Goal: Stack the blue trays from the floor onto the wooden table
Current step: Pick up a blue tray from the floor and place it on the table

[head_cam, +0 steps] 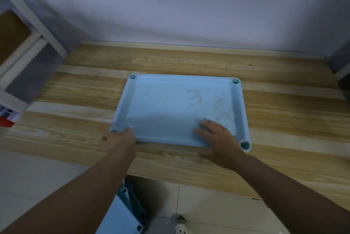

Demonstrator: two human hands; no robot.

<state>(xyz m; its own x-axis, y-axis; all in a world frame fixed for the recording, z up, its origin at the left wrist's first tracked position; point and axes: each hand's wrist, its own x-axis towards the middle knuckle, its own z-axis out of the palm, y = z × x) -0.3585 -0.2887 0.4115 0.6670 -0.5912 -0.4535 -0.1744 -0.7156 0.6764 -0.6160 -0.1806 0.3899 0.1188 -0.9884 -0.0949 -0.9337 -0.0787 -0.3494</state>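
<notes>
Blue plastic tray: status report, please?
Left hand grips near-left corner, right hand on near rim. Blue plastic tray flat on wooden table. More trays below.

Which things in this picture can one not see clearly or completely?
- Head view: fingers of the left hand at the blue tray, blurred.
- Stacked trays on the floor: count unclear, hidden by the left arm and the bottom edge.
- Shoe: cut off by the bottom edge.
- Right hand covers part of the tray's near rim.
</notes>
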